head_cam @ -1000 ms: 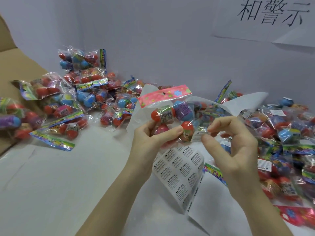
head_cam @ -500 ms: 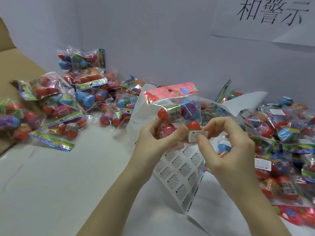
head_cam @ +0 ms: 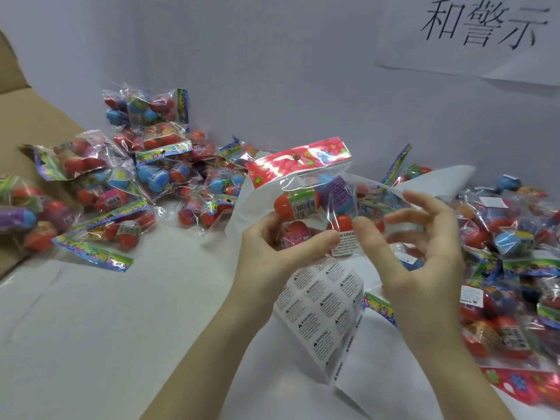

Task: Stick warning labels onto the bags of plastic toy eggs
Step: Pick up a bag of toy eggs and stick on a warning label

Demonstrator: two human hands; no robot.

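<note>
Clear plastic bag of toy eggs (head_cam: pixel 315 201), pink header, held up above white tabletop (head_cam: pixel 91 328). Left hand (head_cam: pixel 272 253) grip closed on bag and label sheet (head_cam: pixel 321 310) below it. Right hand (head_cam: pixel 424 259) thumb pressing warning label (head_cam: pixel 345 242) onto bag; fingers spread, loose.

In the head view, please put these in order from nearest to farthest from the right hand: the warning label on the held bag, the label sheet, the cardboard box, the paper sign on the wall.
1. Warning label, at the right hand's thumb.
2. Label sheet, below, hanging from the left hand.
3. Paper sign, upper right.
4. Cardboard box, far left.
</note>
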